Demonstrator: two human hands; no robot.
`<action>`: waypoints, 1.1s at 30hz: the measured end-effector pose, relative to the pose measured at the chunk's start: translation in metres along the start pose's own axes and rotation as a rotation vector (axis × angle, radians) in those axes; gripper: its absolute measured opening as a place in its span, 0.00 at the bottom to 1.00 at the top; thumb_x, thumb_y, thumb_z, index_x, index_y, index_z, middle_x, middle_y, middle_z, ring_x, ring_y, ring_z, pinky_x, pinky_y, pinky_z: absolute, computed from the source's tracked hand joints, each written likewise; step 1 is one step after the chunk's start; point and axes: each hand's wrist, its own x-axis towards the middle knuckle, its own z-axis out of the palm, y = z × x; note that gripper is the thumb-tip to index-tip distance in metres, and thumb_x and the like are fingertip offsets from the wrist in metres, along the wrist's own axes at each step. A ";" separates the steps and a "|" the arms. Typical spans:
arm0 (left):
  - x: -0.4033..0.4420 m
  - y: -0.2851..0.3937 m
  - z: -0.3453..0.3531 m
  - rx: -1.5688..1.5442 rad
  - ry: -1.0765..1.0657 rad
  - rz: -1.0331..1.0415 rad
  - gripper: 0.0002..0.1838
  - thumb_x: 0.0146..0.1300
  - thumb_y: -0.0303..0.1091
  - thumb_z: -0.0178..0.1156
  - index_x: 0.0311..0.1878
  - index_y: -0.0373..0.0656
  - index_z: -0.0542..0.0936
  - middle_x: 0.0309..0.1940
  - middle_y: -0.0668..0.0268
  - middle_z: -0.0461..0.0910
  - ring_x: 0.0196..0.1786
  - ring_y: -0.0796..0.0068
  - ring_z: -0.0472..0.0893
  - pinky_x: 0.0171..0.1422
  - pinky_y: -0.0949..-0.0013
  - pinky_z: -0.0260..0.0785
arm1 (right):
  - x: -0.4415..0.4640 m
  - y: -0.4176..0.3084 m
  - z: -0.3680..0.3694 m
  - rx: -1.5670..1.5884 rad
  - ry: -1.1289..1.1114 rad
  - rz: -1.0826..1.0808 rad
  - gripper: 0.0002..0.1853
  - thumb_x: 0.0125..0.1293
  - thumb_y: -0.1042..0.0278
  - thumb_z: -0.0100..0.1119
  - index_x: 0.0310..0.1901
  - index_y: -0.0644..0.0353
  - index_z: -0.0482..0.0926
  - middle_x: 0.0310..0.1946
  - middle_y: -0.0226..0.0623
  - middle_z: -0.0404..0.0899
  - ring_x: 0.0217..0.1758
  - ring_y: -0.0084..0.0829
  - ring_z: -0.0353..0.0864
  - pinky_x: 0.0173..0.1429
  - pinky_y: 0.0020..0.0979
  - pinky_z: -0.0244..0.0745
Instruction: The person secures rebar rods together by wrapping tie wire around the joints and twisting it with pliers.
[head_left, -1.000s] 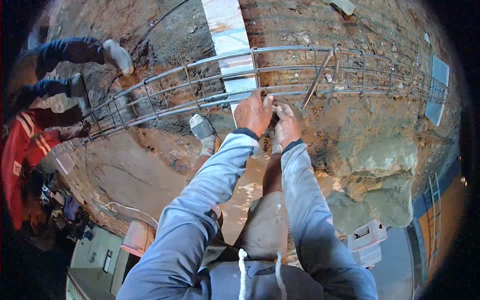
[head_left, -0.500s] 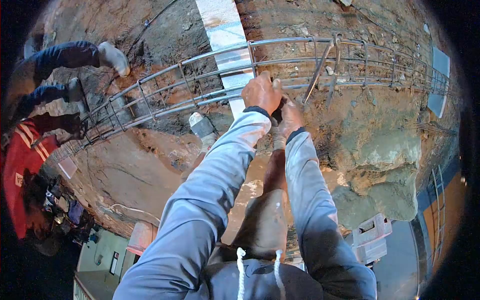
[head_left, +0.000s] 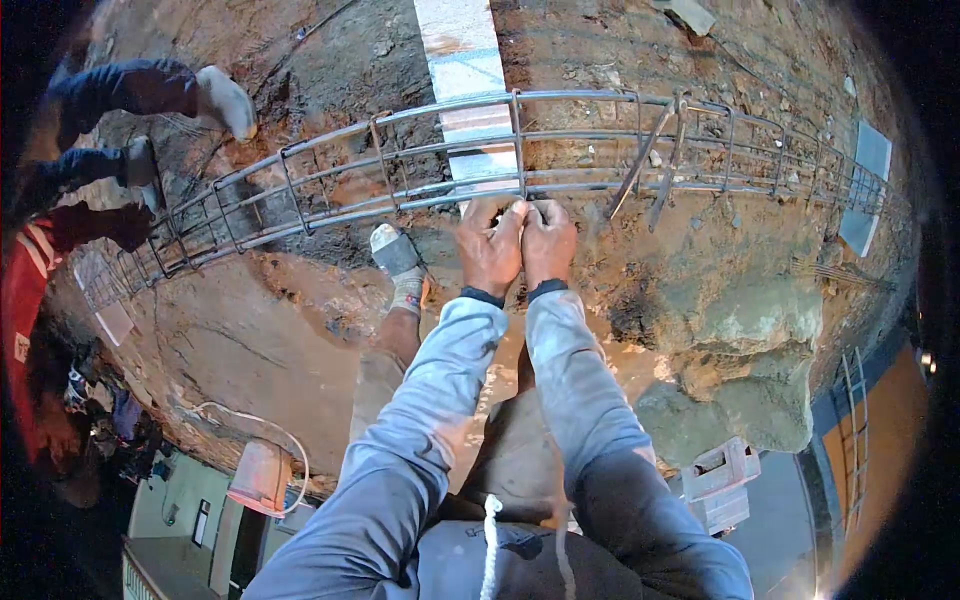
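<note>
Standing at a long cage of steel bars, the person has both bare hands at its near side, where one of the cross ties meets the lowest bar. A pinkish bucket sits on the ground at lower left, with a pale curved line beside it that may be a handle or a hose; what the bucket holds I cannot tell.

The fingers of the left hand are curled, thumb drawn in toward the index finger with a narrow dark gap. The fingers of the right hand are bent in just beside that thumb, the two hands nearly touching. Whether either set closes fully, or pinches anything small, I cannot tell.

Pincers hang on the cage to the right of the hands, legs spread downward. A pale board passes under the bars. At far left, near the cage's end, another person in a red garment is partly in view, and a shoe rests on the soil.
</note>
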 end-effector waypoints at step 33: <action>0.007 -0.055 0.020 -1.348 -0.108 -0.881 0.08 0.58 0.22 0.52 0.41 0.40 0.76 0.32 0.68 0.77 0.38 0.75 0.75 0.44 0.72 0.68 | 0.014 -0.023 -0.014 -0.238 -0.181 -0.012 0.15 0.59 0.58 0.59 0.28 0.64 0.77 0.29 0.48 0.77 0.34 0.48 0.76 0.39 0.43 0.69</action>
